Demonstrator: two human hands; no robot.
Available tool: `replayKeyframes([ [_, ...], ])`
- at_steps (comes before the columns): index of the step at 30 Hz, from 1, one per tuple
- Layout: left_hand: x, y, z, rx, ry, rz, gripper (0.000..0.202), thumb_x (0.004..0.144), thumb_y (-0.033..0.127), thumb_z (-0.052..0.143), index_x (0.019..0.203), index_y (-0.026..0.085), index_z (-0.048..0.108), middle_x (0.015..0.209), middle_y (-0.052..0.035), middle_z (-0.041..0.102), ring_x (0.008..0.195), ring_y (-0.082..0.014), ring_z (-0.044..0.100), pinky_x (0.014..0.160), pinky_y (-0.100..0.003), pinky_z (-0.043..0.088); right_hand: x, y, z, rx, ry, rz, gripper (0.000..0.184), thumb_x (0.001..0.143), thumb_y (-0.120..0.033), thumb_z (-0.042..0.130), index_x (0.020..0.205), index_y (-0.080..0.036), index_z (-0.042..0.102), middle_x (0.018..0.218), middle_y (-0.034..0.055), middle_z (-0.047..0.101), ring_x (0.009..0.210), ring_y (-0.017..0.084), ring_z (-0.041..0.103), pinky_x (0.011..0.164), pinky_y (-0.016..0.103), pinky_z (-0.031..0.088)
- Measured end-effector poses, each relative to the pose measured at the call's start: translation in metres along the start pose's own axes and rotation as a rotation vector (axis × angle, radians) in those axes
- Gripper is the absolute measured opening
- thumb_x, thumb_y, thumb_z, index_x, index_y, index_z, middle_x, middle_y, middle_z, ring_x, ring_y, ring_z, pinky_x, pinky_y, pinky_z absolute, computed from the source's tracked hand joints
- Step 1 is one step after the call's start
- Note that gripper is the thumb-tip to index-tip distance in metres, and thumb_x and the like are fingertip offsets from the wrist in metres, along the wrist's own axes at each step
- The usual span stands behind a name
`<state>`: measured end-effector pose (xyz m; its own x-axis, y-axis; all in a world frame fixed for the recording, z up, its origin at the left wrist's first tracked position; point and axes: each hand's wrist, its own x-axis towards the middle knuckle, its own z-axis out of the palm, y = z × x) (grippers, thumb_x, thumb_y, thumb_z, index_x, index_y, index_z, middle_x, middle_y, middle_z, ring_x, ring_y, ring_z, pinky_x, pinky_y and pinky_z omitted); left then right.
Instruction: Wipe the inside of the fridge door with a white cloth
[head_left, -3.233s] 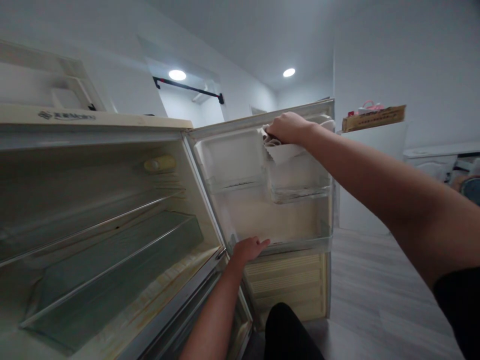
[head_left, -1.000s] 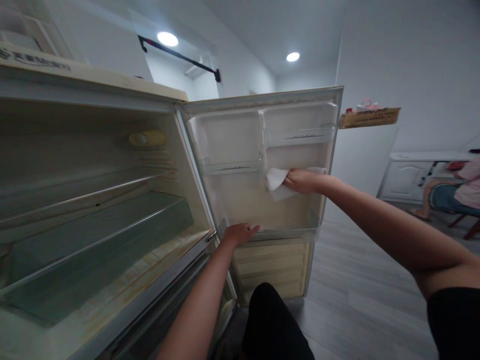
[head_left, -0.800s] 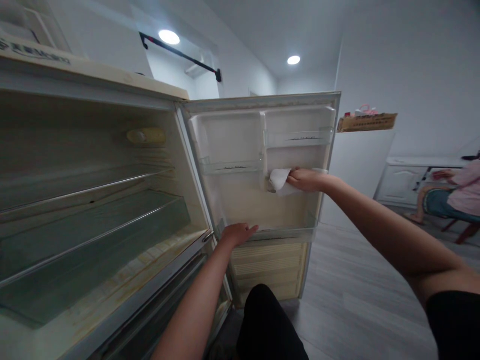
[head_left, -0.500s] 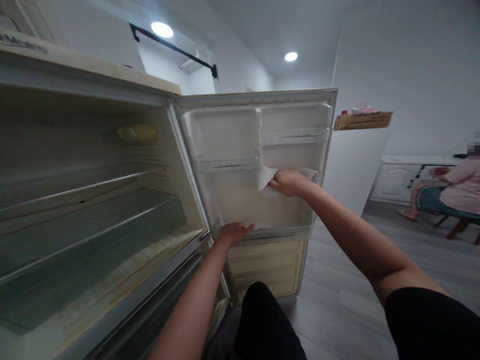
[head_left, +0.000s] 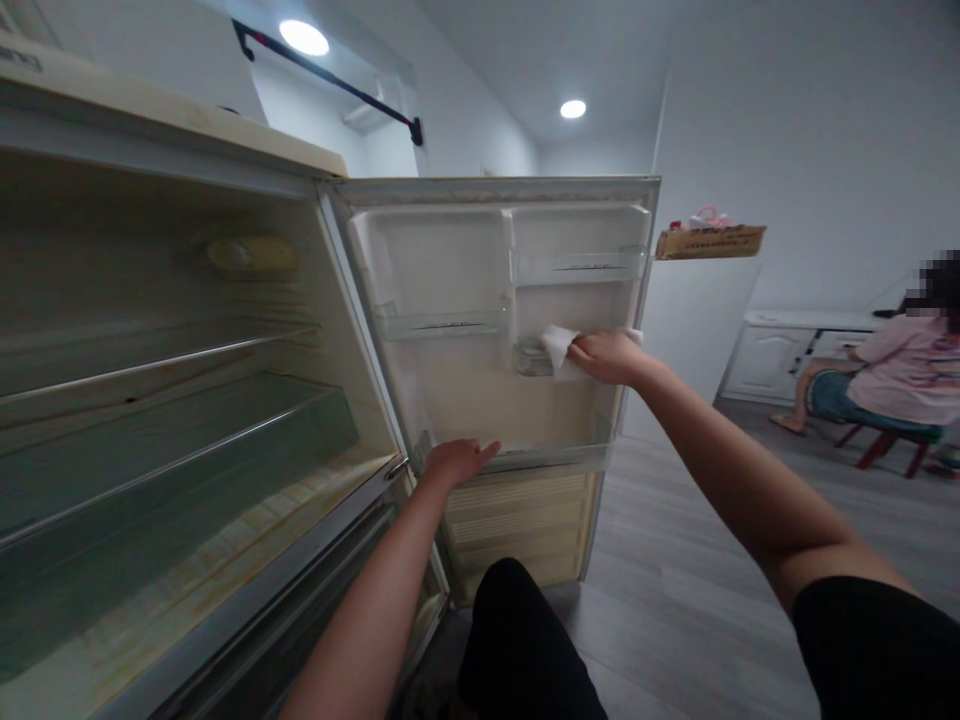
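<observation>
An old cream fridge stands open, its door (head_left: 480,395) swung out in front of me. My right hand (head_left: 606,357) is closed on a white cloth (head_left: 556,346) and presses it against a clear door bin on the inner door, at mid height. My left hand (head_left: 454,461) rests on the bottom edge of the door near the hinge, fingers lying flat and forward. The inside of the fridge holds bare glass shelves (head_left: 172,440) with yellowed, stained edges.
A white cabinet to the right of the door carries a cardboard box (head_left: 710,241). Another person in a pink top (head_left: 900,370) sits on a stool at the far right beside a white counter. Grey wood floor stretches out beyond the door.
My right hand came down from the top door bin to the mid-height bin and has rubbed the cloth left and right there. The view has drifted right; my left hand stayed on the door's bottom edge.
</observation>
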<state>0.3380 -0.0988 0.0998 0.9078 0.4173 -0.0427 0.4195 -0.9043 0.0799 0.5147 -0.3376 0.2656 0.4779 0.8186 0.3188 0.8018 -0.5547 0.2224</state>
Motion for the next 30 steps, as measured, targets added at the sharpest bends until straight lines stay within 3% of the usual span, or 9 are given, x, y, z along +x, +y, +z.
replayKeyframes([
  [2,-0.001,0.001,-0.001,0.003,-0.002,-0.001,0.085,0.092,0.078,0.011,0.099,0.021,0.074,0.111,-0.0166,0.075,0.108,-0.0348,0.07,0.087,-0.043,0.051,0.0,-0.021,0.004,0.039,0.094,0.045,0.062,0.107,-0.047,0.019,0.111,-0.017,0.073,0.112,0.0156,0.074,0.094,0.028,0.07,0.073,0.033,0.042],
  [5,-0.003,0.001,-0.002,0.002,-0.006,-0.008,0.084,0.093,0.077,0.012,0.1,0.021,0.074,0.112,-0.0158,0.075,0.109,-0.0337,0.069,0.089,-0.041,0.051,0.002,-0.054,0.019,0.085,0.359,0.114,0.063,0.108,-0.045,0.016,0.108,-0.019,0.073,0.109,0.0131,0.075,0.097,0.026,0.068,0.079,0.034,0.039],
  [7,-0.003,0.001,-0.002,0.008,-0.001,-0.009,0.082,0.094,0.076,0.013,0.102,0.021,0.073,0.114,-0.0153,0.075,0.111,-0.0328,0.069,0.091,-0.041,0.05,0.006,-0.069,0.033,0.102,0.518,0.083,0.061,0.108,-0.043,0.017,0.107,-0.019,0.072,0.107,0.0127,0.074,0.1,0.026,0.065,0.085,0.035,0.037],
  [10,-0.003,0.001,-0.001,0.007,0.006,-0.009,0.084,0.094,0.076,0.012,0.102,0.021,0.074,0.114,-0.0156,0.075,0.112,-0.0338,0.069,0.092,-0.042,0.05,0.011,-0.075,0.052,0.12,0.64,-0.03,0.055,0.108,-0.043,0.023,0.102,-0.018,0.072,0.107,0.0126,0.073,0.102,0.027,0.061,0.089,0.037,0.034],
  [14,-0.001,0.002,0.0,-0.006,0.013,-0.011,0.086,0.093,0.078,0.01,0.102,0.021,0.074,0.115,-0.0159,0.075,0.113,-0.0345,0.068,0.093,-0.043,0.05,0.012,-0.065,0.063,0.151,0.701,-0.218,0.047,0.108,-0.04,0.029,0.111,-0.019,0.07,0.12,0.0119,0.069,0.109,0.025,0.058,0.095,0.037,0.032],
  [19,0.003,0.004,0.0,0.007,-0.006,-0.015,0.086,0.093,0.077,0.009,0.103,0.022,0.074,0.116,-0.0151,0.075,0.114,-0.0329,0.068,0.093,-0.042,0.05,0.012,-0.062,0.06,0.171,0.714,-0.165,0.045,0.105,-0.048,0.036,0.111,-0.018,0.069,0.111,0.0137,0.069,0.104,0.027,0.056,0.09,0.038,0.035],
  [25,0.006,0.002,0.004,-0.002,0.043,-0.009,0.086,0.092,0.078,0.009,0.099,0.022,0.074,0.112,-0.0157,0.075,0.11,-0.0344,0.069,0.09,-0.043,0.05,0.018,-0.056,0.078,0.388,0.878,-0.168,0.049,0.104,-0.03,0.025,0.083,-0.019,0.068,0.089,0.0134,0.065,0.093,0.026,0.057,0.085,0.039,0.042],
  [27,0.005,0.001,0.004,-0.013,0.035,-0.023,0.084,0.092,0.079,0.012,0.097,0.022,0.074,0.111,-0.0151,0.076,0.108,-0.0341,0.07,0.088,-0.042,0.05,0.013,-0.056,0.084,0.416,0.907,-0.234,0.047,0.102,-0.029,0.026,0.081,-0.02,0.068,0.098,0.0153,0.066,0.104,0.027,0.057,0.092,0.043,0.043],
  [30,0.002,0.0,0.002,-0.016,0.018,-0.033,0.082,0.091,0.08,0.015,0.095,0.023,0.073,0.109,-0.0141,0.076,0.106,-0.0336,0.07,0.087,-0.041,0.05,0.001,-0.063,0.083,0.326,0.81,-0.375,0.038,0.099,-0.041,0.039,0.093,-0.023,0.072,0.122,0.0138,0.063,0.127,0.029,0.049,0.11,0.05,0.035],
])
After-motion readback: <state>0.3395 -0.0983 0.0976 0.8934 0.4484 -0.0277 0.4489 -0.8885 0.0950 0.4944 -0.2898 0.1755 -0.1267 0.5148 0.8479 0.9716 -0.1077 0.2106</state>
